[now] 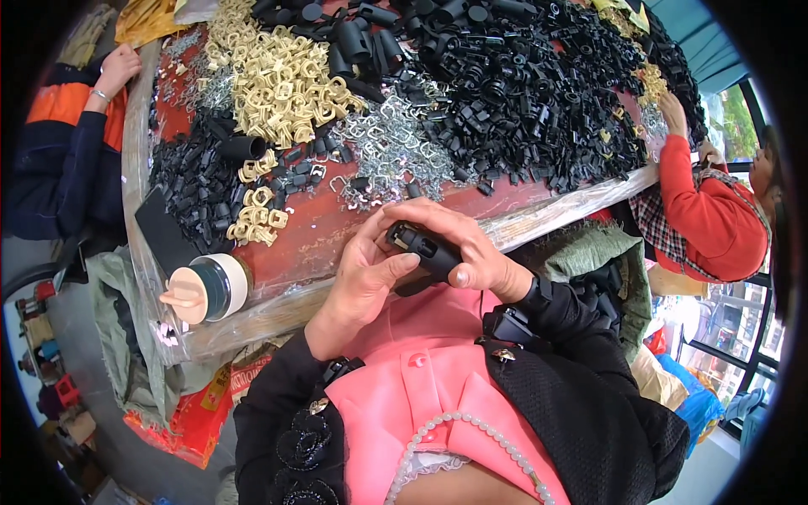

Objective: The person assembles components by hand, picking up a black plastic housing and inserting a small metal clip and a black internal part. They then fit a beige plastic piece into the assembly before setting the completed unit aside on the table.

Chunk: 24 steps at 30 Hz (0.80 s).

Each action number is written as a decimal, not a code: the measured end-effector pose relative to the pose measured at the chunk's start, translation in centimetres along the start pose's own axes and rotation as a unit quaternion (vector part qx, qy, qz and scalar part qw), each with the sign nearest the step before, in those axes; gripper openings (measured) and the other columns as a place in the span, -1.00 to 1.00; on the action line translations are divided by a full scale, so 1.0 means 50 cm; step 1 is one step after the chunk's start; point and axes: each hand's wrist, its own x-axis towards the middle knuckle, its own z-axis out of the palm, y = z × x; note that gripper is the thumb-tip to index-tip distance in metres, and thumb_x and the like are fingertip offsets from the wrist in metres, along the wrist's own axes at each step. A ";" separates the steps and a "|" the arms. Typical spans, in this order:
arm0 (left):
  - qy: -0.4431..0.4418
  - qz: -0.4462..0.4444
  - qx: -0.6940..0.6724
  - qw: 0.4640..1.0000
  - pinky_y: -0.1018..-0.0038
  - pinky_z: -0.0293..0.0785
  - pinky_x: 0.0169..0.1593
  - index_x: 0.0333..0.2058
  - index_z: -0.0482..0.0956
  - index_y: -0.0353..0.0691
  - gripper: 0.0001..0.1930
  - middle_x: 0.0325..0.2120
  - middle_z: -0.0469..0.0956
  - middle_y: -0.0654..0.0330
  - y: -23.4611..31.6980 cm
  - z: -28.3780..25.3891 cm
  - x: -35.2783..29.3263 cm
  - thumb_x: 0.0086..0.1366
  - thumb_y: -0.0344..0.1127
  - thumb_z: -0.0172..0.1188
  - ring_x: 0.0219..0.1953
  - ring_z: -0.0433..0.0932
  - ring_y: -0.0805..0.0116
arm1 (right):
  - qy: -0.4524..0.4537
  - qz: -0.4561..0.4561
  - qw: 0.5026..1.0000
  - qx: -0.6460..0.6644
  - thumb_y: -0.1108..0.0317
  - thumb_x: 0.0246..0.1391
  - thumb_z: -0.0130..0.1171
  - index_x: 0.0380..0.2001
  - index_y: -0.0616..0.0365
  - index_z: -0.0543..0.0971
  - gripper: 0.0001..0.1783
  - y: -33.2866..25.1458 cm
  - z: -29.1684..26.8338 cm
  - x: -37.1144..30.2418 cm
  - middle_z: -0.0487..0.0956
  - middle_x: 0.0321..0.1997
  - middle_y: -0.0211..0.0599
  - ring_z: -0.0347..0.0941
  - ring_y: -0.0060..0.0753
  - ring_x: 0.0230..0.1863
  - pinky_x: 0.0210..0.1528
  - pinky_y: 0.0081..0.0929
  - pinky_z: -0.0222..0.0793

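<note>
Head camera: my left hand and right hand, half-curled, grip a black cylindrical part. Beige clips lie heaped far left.

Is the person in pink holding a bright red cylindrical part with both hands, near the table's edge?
Not quite: the cylindrical part is black, not bright red. The head view shows it held by the left hand and right hand, near the table's edge.
</note>
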 end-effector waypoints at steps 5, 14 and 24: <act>0.009 -0.017 -0.038 0.999 0.44 0.36 -0.08 0.03 0.09 -0.32 -0.42 -0.19 0.35 0.13 -0.009 0.021 -0.004 0.01 -0.53 0.11 -0.17 0.39 0.34 | 0.086 -0.012 0.993 0.079 -0.32 -0.26 -0.03 -0.10 0.34 0.30 -0.11 -0.005 0.021 -0.017 0.36 -0.19 -0.13 0.30 -0.27 -0.15 -0.07 -0.42 0.16; 0.043 -0.016 -0.067 0.997 0.41 0.41 -0.13 0.05 0.00 -0.38 -0.39 -0.23 0.37 0.08 -0.042 0.025 -0.015 0.04 -0.52 0.10 -0.19 0.41 0.34 | 0.128 0.024 0.983 0.126 -0.23 -0.22 0.03 -0.34 0.35 0.38 -0.28 -0.012 0.030 -0.053 0.34 -0.35 -0.31 0.28 -0.49 -0.30 -0.24 -0.60 0.18; -0.024 -0.086 0.161 0.983 0.59 0.34 -0.15 0.02 0.12 -0.39 -0.45 -0.28 0.42 0.12 -0.034 0.011 -0.011 0.04 -0.47 0.11 -0.24 0.41 0.48 | 0.083 0.221 0.955 -0.179 0.01 -0.20 0.08 -0.47 0.30 0.46 -0.53 -0.145 -0.146 -0.291 0.46 -0.45 -0.22 0.39 -0.36 -0.39 -0.32 -0.52 0.26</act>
